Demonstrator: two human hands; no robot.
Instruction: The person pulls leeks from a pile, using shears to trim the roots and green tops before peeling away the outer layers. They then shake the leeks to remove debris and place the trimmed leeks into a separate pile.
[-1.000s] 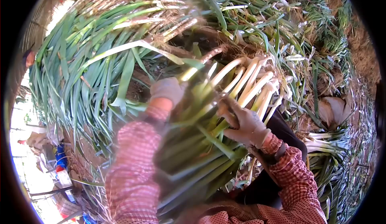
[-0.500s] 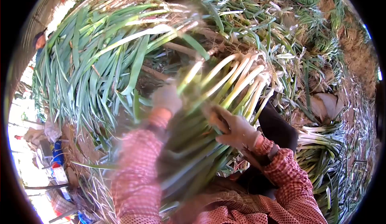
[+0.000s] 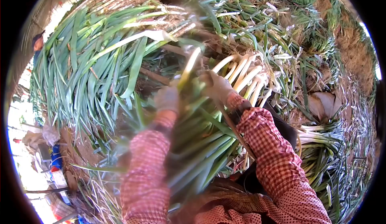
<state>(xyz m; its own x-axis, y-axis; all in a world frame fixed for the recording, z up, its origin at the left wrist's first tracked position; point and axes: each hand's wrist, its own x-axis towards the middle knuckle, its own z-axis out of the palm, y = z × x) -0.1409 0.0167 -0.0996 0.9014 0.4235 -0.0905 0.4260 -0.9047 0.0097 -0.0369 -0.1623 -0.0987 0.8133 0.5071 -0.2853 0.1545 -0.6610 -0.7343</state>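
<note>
My left hand (image 3: 167, 99), in a pale glove, is closed around a leek (image 3: 189, 66) whose white end points up and away from me. My right hand (image 3: 217, 85), also gloved, is just right of that stalk with its fingers curled in; blur hides what they grip. A long thin brown strip (image 3: 233, 129) runs from below this hand along the forearm. Several more leeks (image 3: 245, 77) lie beyond and right of my right hand, white ends away from me. Their green leaves (image 3: 197, 159) spread below my hands across my lap.
A large heap of leeks (image 3: 92, 67) lies at the left, roots toward the back. Trimmed leaves and debris (image 3: 277, 35) cover the back right. A bundle of leeks (image 3: 321, 141) lies at the right. Bags and a blue item (image 3: 57, 156) are at the lower left.
My right hand has moved up and left, from over the green leaves to beside the leek stalk in my left hand. The left hand stays nearly in place, still around the leek.
</note>
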